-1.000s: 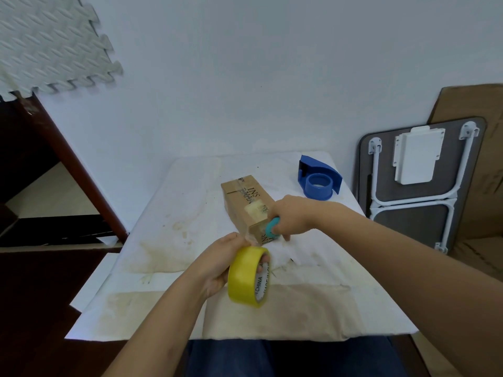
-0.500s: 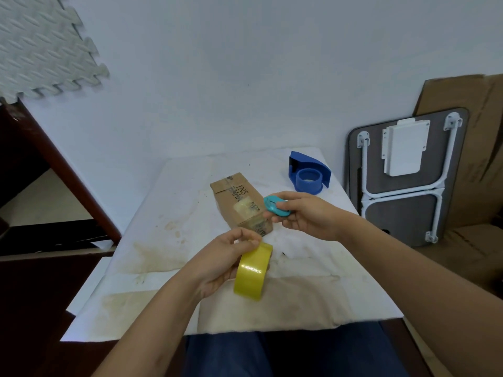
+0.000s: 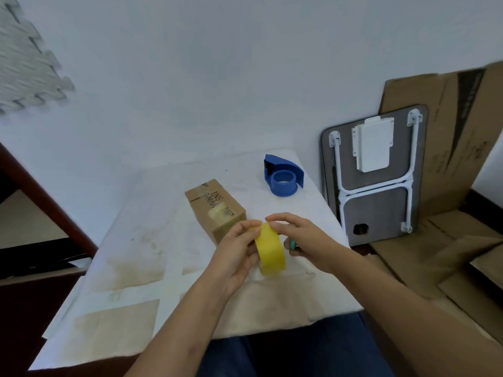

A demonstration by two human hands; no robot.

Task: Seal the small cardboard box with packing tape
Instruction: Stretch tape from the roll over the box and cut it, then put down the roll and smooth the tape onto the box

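A small brown cardboard box (image 3: 215, 209) with black print lies on the white-covered table (image 3: 136, 240), a patch of clear tape on its top. Just in front of it my left hand (image 3: 236, 254) grips a yellow roll of packing tape (image 3: 270, 250), held upright on edge. My right hand (image 3: 302, 238) pinches the top of the roll with thumb and forefinger. Its lower fingers keep a small teal object (image 3: 293, 244), mostly hidden. Both hands hover slightly above the table.
A blue tape dispenser (image 3: 283, 176) sits at the table's far right. A folded grey table with white legs (image 3: 375, 172) leans on the wall, flattened cardboard (image 3: 449, 186) behind and below it. Dark wooden furniture (image 3: 40, 213) borders the left. The wall is close behind.
My right hand left the box end, carried the teal object toward me and came onto the tape roll. The left hand raised the roll and turned it edge-on.
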